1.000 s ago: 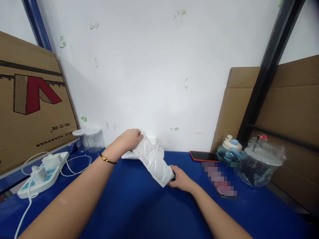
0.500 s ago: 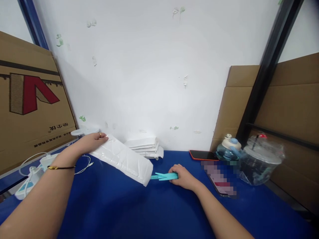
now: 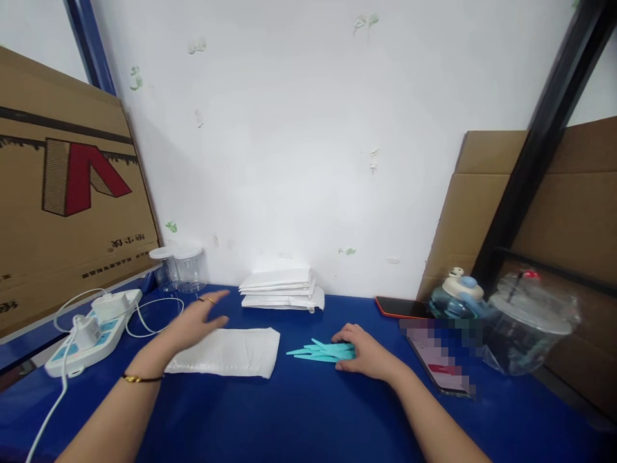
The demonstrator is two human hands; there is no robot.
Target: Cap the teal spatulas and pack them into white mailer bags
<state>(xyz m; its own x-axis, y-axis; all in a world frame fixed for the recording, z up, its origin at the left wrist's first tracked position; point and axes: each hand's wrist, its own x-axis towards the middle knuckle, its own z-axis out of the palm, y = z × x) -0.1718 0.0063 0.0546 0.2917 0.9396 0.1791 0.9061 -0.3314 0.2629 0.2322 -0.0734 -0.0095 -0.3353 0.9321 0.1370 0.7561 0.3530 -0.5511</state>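
A flat white bubble-mailer-like packet (image 3: 231, 352) lies on the blue table, its left end partly hidden by my left wrist. My left hand (image 3: 200, 318) hovers at its upper left, fingers stretched out, holding nothing. To the right of the packet several slim turquoise plastic pieces with pointed ends (image 3: 318, 351) lie fanned out on the table. My right hand (image 3: 359, 350) curls round their right end, thumb below and fingers above. What exact kind they are I cannot make out.
A stack of white packets (image 3: 282, 289) stands by the wall. Clear jars with white lids (image 3: 189, 270) and a power strip with cables (image 3: 103, 328) are at left. Phones (image 3: 400, 307), a blue bottle (image 3: 453, 299) and a bagged cup (image 3: 527, 318) stand at right, cardboard (image 3: 475, 193) behind.
The white packet, held tilted in my left hand before, now lies flat, let go. My left hand has opened. The turquoise pieces now lie spread on the table under my right hand.
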